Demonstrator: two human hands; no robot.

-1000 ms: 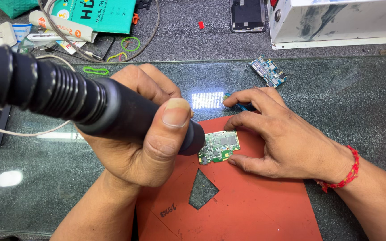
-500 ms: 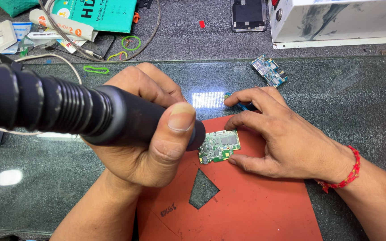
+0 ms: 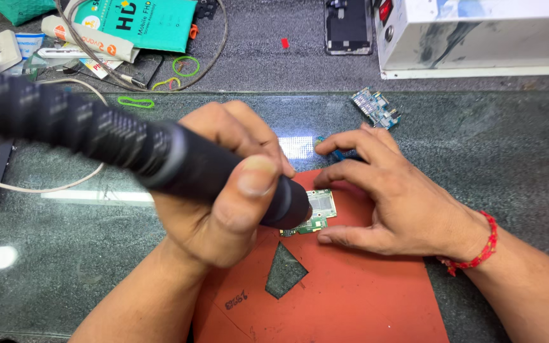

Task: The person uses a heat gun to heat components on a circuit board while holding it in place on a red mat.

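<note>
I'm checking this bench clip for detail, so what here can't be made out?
Head view:
- Tip of the black handheld tool: hidden behind the left hand and its own barrel.
- Left end of the small green circuit board: covered by the tool.
- Thin blue item under the right hand: mostly hidden by its fingers.
- White box: cut off by the top edge.
- Tool's ribbed hose: blurred.

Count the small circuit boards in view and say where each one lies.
2. One green circuit board lies on the red mat, between the left hand holding the black tool and the right hand. One blue board lies on the glass beyond. Others may be hidden.
</note>
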